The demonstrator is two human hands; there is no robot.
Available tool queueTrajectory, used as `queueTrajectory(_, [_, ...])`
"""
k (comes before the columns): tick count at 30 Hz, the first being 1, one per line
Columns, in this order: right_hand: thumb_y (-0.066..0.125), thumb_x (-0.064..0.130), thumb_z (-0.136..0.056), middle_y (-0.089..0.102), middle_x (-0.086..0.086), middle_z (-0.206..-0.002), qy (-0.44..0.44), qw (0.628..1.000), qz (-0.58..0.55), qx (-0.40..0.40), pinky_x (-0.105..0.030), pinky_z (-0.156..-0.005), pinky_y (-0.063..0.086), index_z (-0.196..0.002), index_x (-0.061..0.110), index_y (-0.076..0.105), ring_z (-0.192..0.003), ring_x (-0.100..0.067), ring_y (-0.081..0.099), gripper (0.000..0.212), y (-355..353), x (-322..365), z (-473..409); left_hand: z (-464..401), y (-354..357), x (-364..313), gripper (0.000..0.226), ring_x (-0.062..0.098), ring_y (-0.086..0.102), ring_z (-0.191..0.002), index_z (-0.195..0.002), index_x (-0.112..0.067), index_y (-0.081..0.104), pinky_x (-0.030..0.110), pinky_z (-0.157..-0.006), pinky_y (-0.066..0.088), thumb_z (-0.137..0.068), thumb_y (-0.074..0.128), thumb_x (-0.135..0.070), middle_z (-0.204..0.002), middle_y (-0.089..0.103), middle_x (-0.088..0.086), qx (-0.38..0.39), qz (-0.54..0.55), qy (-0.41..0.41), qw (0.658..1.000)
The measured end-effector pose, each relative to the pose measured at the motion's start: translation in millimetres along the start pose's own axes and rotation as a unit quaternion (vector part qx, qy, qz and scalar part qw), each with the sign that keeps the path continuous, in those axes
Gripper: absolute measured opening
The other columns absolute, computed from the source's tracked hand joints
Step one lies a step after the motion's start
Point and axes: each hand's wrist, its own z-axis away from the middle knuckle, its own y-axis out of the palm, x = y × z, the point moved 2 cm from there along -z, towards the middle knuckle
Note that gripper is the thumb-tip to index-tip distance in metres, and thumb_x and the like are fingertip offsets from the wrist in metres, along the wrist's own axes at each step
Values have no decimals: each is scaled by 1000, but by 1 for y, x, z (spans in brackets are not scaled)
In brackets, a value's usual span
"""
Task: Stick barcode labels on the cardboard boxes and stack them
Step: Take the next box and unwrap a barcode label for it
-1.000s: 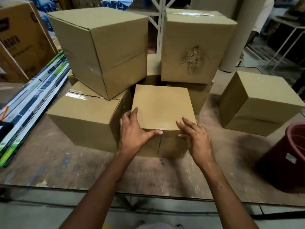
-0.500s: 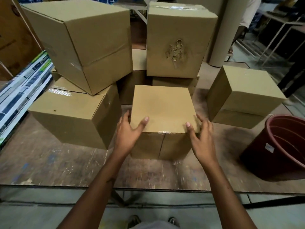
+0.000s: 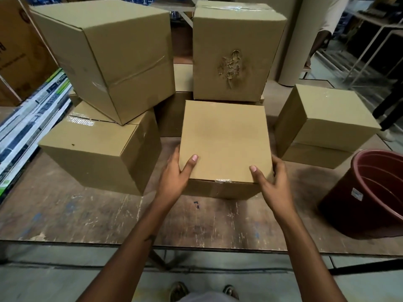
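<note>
Two hands on the small cardboard box [image 3: 225,142] at the middle of the desk [image 3: 87,214], near its front edge. Left hand [image 3: 174,177] grips the box's left front corner, thumb up on the top face, fingers down the left side. Right hand [image 3: 272,184] grips the right front corner the same way, thumb on top, fingers wrapped round the right side. Box top is plain, with a bit of clear tape at the front edge; no barcode label visible on it.

Left of it, just beside, a larger box [image 3: 98,153] on the desk with a big tilted box [image 3: 109,55] resting on top. Behind the held box, a tall box with a torn patch [image 3: 235,53] stacked on lower boxes. Right, apart from the held box, another box [image 3: 322,125] on the desk. Maroon bucket [image 3: 370,192] at the desk's right front. Printed flat packs [image 3: 32,105] lie along the left edge. Another person's arm [image 3: 322,42] shows at back right. Feet visible below the desk edge.
</note>
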Motion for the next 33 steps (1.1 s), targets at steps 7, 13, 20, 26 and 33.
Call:
queueTrajectory(7, [87, 17, -90, 62, 21, -139, 0, 998, -61, -33, -44, -107, 59, -143, 27, 46, -126, 2, 63, 68, -16, -23, 19, 13, 25, 22, 81, 4, 47, -147, -169, -39, 24, 37, -119, 45, -102, 65, -58, -164, 47, -15, 36, 62, 32, 997])
queueTrajectory(13, [89, 11, -87, 53, 32, -152, -13, 999, -26, -24, -33, -109, 53, -160, 39, 41, -137, 0, 57, 91, -19, -34, 33, 26, 36, 39, 86, 2, 48, -147, -168, -34, 30, 27, -117, 46, -97, 79, -36, -164, 48, -13, 29, 98, 18, 995])
queueTrajectory(20, [95, 18, -81, 52, 14, -149, 21, 997, 78, -17, -48, -106, 58, -152, 31, 31, -131, -17, 62, 97, -13, -59, 46, 41, 39, 62, 99, -9, 57, -133, -162, -33, 38, 25, -111, 53, -82, 95, -25, -146, 57, -27, 28, 51, 3, 998])
queueTrajectory(26, [95, 14, -79, 50, -5, -155, 16, 980, 197, -15, -47, -104, 53, -160, 20, 26, -135, -30, 55, 106, -9, -63, 48, 42, 51, 74, 119, 22, 56, -138, -165, -34, 30, 52, -108, 55, -70, 101, -38, -154, 51, -4, 23, -48, 3, 999])
queueTrajectory(33, [87, 19, -89, 54, -10, -154, 34, 976, 212, -18, -49, -105, 52, -162, 18, 26, -133, -39, 59, 95, -4, -64, 50, 42, 60, 65, 105, 26, 52, -134, -159, -10, 37, 40, -106, 49, -75, 98, -31, -147, 54, 9, 14, -120, -19, 993])
